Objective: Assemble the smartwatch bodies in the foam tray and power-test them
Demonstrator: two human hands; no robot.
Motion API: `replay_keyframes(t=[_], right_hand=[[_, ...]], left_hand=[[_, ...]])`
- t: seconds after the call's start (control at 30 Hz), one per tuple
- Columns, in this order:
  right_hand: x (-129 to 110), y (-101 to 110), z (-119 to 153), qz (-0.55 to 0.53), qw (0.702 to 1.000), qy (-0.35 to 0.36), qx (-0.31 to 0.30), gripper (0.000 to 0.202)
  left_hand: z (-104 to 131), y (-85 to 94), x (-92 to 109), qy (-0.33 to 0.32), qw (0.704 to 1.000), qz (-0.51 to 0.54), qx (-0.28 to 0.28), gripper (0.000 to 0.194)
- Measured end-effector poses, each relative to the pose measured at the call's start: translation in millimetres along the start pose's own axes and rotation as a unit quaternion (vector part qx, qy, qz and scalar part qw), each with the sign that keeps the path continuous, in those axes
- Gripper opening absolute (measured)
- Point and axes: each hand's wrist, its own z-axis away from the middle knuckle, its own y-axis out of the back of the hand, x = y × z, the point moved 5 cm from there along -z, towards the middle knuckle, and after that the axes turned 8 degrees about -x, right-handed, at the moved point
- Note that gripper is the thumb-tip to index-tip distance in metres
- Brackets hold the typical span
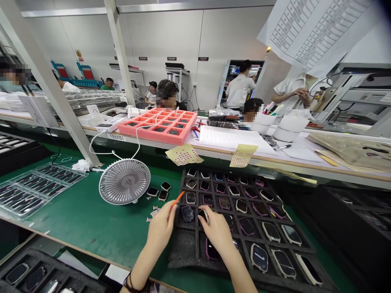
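Note:
My left hand point(161, 228) is closed around a thin orange stick-like tool point(179, 198), whose exact kind I cannot make out. It is over the left edge of a black foam tray point(183, 260). My right hand point(217, 230) pinches a smartwatch body point(203, 215) at a tray compartment; my fingers partly cover it. Beside it, another dark watch point(187, 213) sits in its compartment. Rows of watch bodies with purple, silver and pale frames fill much of the tray, including a pale-framed watch point(259, 257) near the front.
A white fan point(124, 181) stands left on the green bench, near several loose watches point(163, 195). Clear plastic trays point(42, 187) lie farther left. A pink foam tray point(159, 126) and papers point(233, 138) occupy the shelf. Another black tray point(351, 219) is at right. Other people work beyond.

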Motion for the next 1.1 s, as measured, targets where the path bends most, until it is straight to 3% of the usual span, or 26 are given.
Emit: replay_keyframes(t=[0.07, 0.17, 0.3, 0.4, 0.5, 0.63, 0.77, 1.03, 1.1], right_hand=[[3, 2, 3, -0.098, 0.995, 0.021, 0.027, 0.023], [6, 7, 7, -0.278, 0.958, 0.050, 0.042, 0.032], [4, 16, 11, -0.492, 0.869, 0.051, 0.028, 0.042], [-2, 20, 14, -0.598, 0.800, 0.037, 0.013, 0.041], [-9, 19, 16, -0.680, 0.732, 0.034, 0.003, 0.036], [-17, 18, 19, -0.749, 0.661, 0.046, -0.007, 0.030], [-23, 18, 21, -0.760, 0.646, 0.067, -0.021, 0.030], [-25, 19, 22, -0.762, 0.644, 0.071, -0.004, 0.033], [-24, 21, 23, -0.750, 0.657, 0.076, 0.003, 0.031]], left_hand=[[-8, -12.2, 18, -0.054, 0.998, -0.018, -0.035, 0.038], [-16, -23.3, 24, -0.050, 0.994, -0.040, -0.088, 0.039], [-12, -16.8, 20, -0.016, 0.993, 0.013, -0.113, 0.037], [0, -8.0, 30, -0.034, 0.989, 0.094, -0.112, 0.034], [12, -10.1, 47, -0.048, 0.967, 0.188, -0.166, 0.036], [23, -24.9, 62, -0.015, 0.907, 0.319, -0.276, 0.038], [24, -35.6, 60, 0.025, 0.868, 0.396, -0.300, 0.041], [23, -35.3, 64, 0.010, 0.873, 0.394, -0.287, 0.046], [23, -32.9, 66, 0.011, 0.874, 0.390, -0.290, 0.048]])
